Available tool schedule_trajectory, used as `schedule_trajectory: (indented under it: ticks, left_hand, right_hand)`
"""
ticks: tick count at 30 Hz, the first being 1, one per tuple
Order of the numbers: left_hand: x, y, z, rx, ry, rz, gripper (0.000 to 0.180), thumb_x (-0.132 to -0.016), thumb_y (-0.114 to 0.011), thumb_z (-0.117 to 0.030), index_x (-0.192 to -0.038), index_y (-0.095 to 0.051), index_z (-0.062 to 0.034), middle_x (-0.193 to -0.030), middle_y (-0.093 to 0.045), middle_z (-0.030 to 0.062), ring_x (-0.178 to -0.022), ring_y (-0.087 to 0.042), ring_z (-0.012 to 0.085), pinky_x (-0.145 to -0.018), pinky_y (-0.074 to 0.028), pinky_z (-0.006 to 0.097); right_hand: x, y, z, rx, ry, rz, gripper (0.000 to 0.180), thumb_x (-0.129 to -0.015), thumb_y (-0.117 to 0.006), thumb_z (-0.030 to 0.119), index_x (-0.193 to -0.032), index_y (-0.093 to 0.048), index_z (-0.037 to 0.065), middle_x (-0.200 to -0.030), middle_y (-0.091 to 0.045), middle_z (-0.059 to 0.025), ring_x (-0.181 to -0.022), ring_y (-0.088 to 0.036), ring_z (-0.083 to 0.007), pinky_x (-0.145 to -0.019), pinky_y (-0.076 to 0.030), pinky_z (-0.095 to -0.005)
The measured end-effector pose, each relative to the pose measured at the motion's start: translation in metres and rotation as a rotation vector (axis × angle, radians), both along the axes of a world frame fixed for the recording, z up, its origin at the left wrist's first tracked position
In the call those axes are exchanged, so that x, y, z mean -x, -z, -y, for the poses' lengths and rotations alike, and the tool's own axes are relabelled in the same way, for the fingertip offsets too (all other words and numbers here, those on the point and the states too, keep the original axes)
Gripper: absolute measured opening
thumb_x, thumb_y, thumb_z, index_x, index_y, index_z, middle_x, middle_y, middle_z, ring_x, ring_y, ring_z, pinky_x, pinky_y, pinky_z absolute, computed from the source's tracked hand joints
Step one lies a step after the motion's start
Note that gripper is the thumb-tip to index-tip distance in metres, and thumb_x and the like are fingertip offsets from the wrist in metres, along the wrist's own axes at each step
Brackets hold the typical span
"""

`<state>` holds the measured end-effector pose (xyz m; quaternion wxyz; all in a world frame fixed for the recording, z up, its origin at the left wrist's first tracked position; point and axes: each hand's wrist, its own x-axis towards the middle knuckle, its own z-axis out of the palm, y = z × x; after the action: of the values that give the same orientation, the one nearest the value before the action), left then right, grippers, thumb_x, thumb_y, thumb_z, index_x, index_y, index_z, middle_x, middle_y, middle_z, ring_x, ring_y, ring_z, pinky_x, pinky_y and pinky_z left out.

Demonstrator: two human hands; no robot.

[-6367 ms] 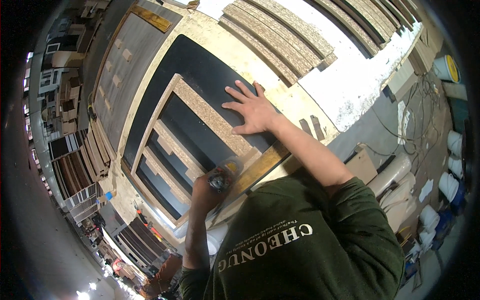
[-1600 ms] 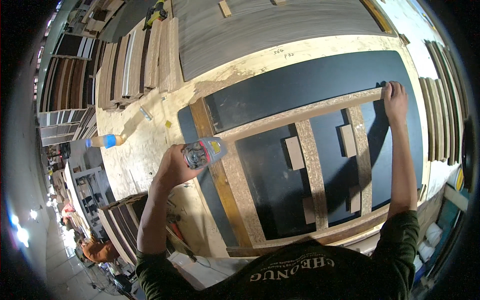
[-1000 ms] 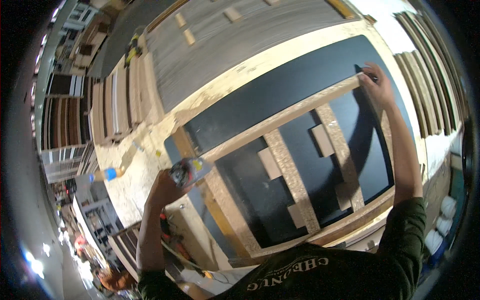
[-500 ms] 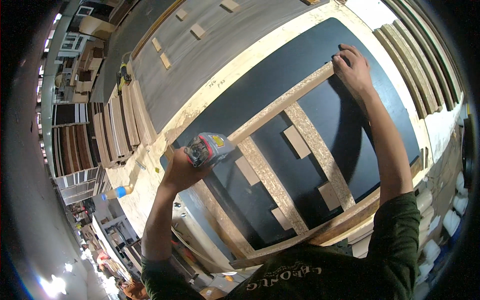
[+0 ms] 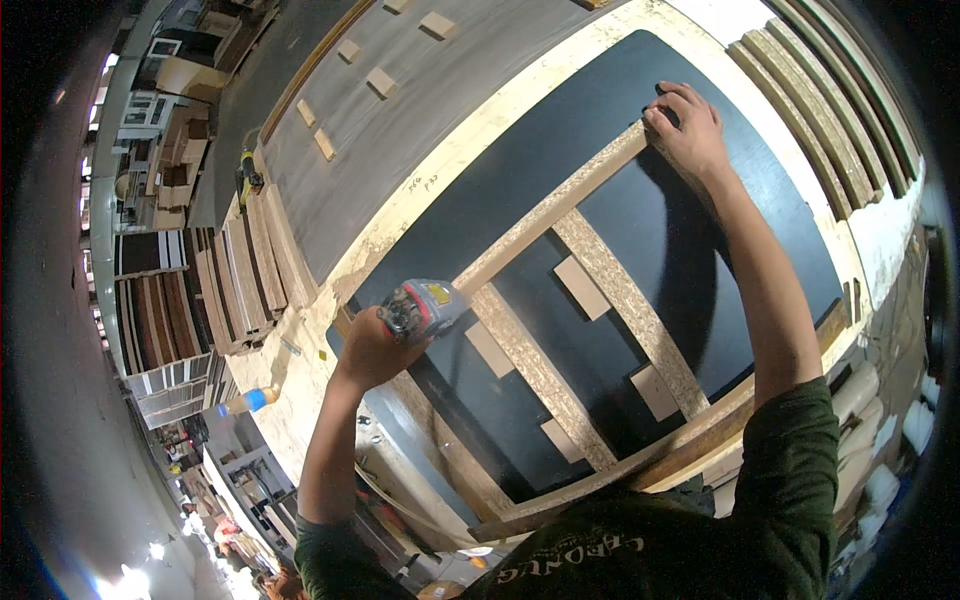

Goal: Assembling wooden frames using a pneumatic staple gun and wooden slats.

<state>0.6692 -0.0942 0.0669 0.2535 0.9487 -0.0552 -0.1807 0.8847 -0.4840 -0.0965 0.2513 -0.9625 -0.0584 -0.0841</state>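
My left hand (image 5: 372,352) is closed around a grey and red nail gun (image 5: 425,308), whose front end meets the near-left end of a long chipboard strip (image 5: 560,205). The tool's nose is hidden behind its body. At the strip's far end, my right hand (image 5: 690,135) grips it with bent fingers. Two chipboard crosspieces, the left crosspiece (image 5: 540,370) and the right crosspiece (image 5: 635,310), run from the long strip toward my body. All lie on a dark panel (image 5: 520,150), with small wooden blocks (image 5: 582,288) beside the crosspieces.
A grey panel (image 5: 330,215) with several small blocks lies beyond the dark one. Chipboard strips (image 5: 800,125) are stacked at the far right. At the left are stacked boards (image 5: 235,280), a bottle (image 5: 250,401) and a green and black tool (image 5: 248,178).
The scene has shifted slightly in view, the right hand and far strip end appearing a little further left. Both hands keep their places on the nail gun and strip.
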Motion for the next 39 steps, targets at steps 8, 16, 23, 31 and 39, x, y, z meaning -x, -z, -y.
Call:
schedule_trajectory:
  ticks: [8,16,23,31,39]
  left_hand:
    - [-0.006,-0.007,0.011,-0.002,-0.143,-0.152,0.022,-0.074,-0.072,-0.017,-0.089,-0.065,-0.0031,-0.084,-0.068,0.0136,-0.082,-0.067,0.0302,-0.071,-0.053,0.035]
    - [-0.012,-0.004,0.02,-0.006,-0.134,-0.125,0.026,-0.073,-0.072,-0.021,-0.09,-0.066,-0.0033,-0.085,-0.069,0.0135,-0.084,-0.067,0.0277,-0.072,-0.053,0.034]
    - [-0.006,-0.009,0.021,-0.074,-0.189,-0.142,0.03,-0.071,-0.075,-0.02,-0.094,-0.066,-0.0031,-0.089,-0.069,0.0142,-0.087,-0.066,0.0272,-0.075,-0.051,0.033]
    - [0.027,-0.033,0.064,0.016,-0.36,-0.054,0.033,-0.072,-0.076,-0.013,-0.102,-0.064,-0.0037,-0.091,-0.068,0.008,-0.081,-0.061,0.0148,-0.076,-0.049,0.029]
    - [0.018,-0.049,0.143,0.072,-0.412,-0.023,0.031,-0.073,-0.074,-0.018,-0.099,-0.065,-0.0037,-0.087,-0.068,0.0109,-0.078,-0.065,0.0187,-0.072,-0.05,0.03]
  right_hand:
    - [0.003,-0.002,-0.001,-0.014,0.005,0.013,0.036,-0.084,-0.054,0.042,-0.103,-0.066,0.014,-0.135,-0.048,-0.0046,-0.134,-0.033,-0.027,-0.108,-0.017,-0.0556]
    - [0.003,-0.002,0.0,-0.019,0.013,0.038,0.033,-0.085,-0.054,0.04,-0.101,-0.067,0.014,-0.135,-0.049,-0.0049,-0.133,-0.034,-0.0268,-0.108,-0.018,-0.0561]
    - [0.004,-0.009,-0.005,-0.008,0.026,-0.009,0.033,-0.084,-0.055,0.04,-0.104,-0.066,0.016,-0.135,-0.048,-0.0045,-0.134,-0.033,-0.0271,-0.109,-0.017,-0.0557]
    - [0.005,-0.013,-0.002,-0.098,0.025,-0.088,0.032,-0.081,-0.056,0.037,-0.103,-0.065,0.016,-0.135,-0.047,-0.0066,-0.134,-0.031,-0.0296,-0.108,-0.017,-0.0598]
    - [0.001,-0.021,0.031,-0.043,-0.429,-0.236,0.054,-0.085,-0.047,0.047,-0.132,-0.047,0.021,-0.15,-0.026,-0.0055,-0.141,-0.013,-0.0281,-0.113,-0.006,-0.054]
